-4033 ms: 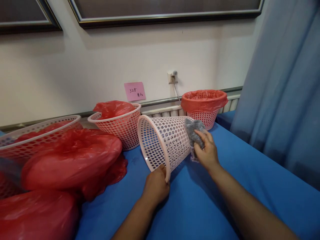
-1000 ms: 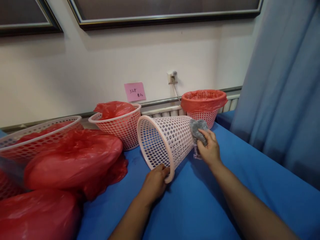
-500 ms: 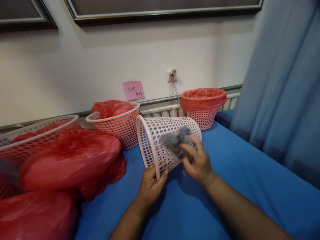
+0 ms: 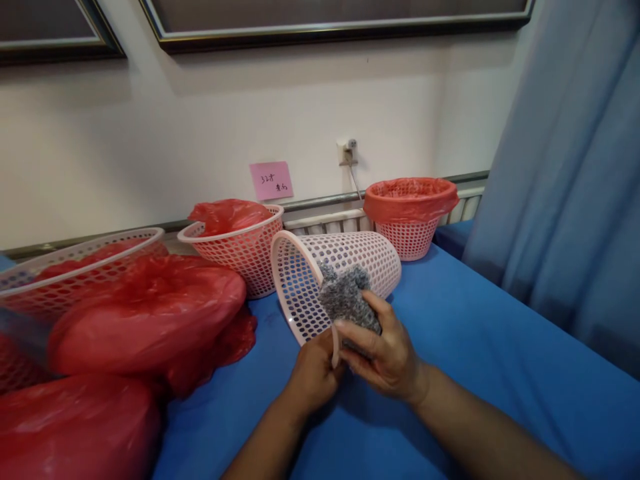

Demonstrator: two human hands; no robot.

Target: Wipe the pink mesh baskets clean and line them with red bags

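Observation:
A pale pink perforated basket (image 4: 345, 263) lies on its side on the blue table (image 4: 450, 347), its mouth turned toward the left. My left hand (image 4: 314, 375) is closed on the near part of its rim. My right hand (image 4: 385, 350) is closed on a grey cloth (image 4: 345, 299) and presses it against the basket's outer wall close to the rim. The two hands are almost touching.
Red plastic bags (image 4: 145, 310) are heaped at the left beside a wide basket (image 4: 85, 250). Behind stand a pink basket holding a red bag (image 4: 237, 243) and a basket lined in red (image 4: 410, 207). A blue curtain (image 4: 575, 167) hangs at the right. A pink note (image 4: 271, 180) is on the wall.
My right hand has slid the grey cloth from the basket's far bottom end along its side to the rim, near my left hand. The basket has turned a little.

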